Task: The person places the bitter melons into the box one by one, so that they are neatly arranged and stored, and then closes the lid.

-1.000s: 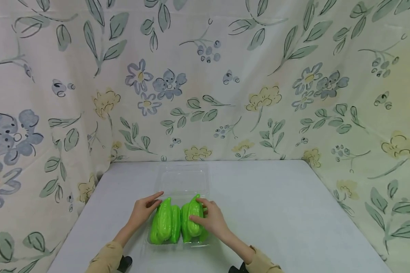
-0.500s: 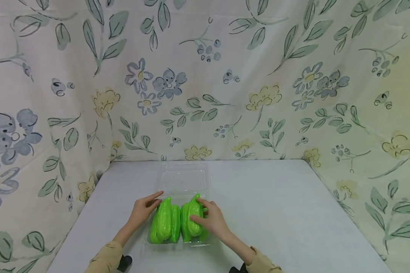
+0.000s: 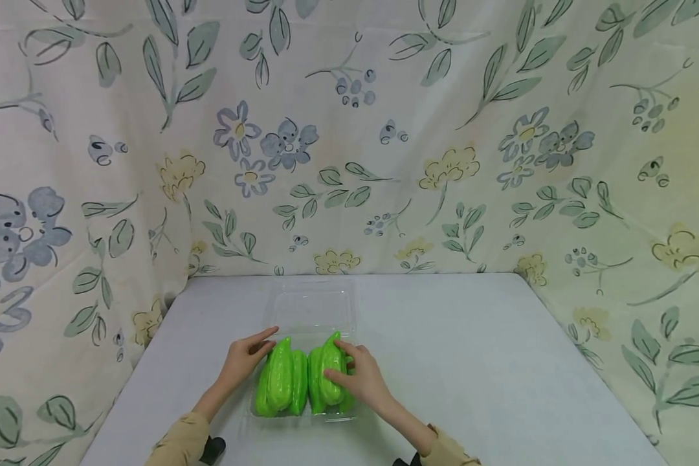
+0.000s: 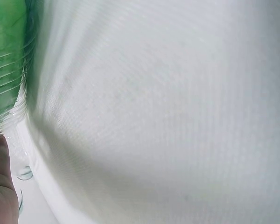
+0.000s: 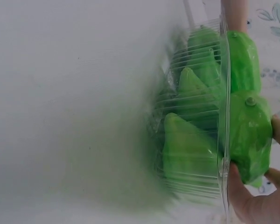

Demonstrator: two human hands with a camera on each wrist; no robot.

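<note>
A clear plastic clamshell box (image 3: 343,418) lies with its lid (image 3: 311,310) folded back. Glossy green ribbed fruit, like star fruit, fill it in layers. My right hand (image 3: 361,375) holds the top right fruit (image 3: 329,382), thumb on the near side and fingers on the far side; the right wrist view shows this fruit (image 5: 249,135) above the box rim. At the box's upper left, my left hand (image 3: 246,356) rests with fingers extended beside the top left fruit (image 3: 280,382). In the left wrist view, only part of that hand (image 4: 3,191) shows, close to the ridged box wall.
A white table (image 3: 454,362) bears the box left of its middle. Floral cloth (image 3: 349,129) hangs behind it and down both sides. Black wrist straps (image 3: 212,450) show at the cuffs of the tan sleeves (image 3: 177,440).
</note>
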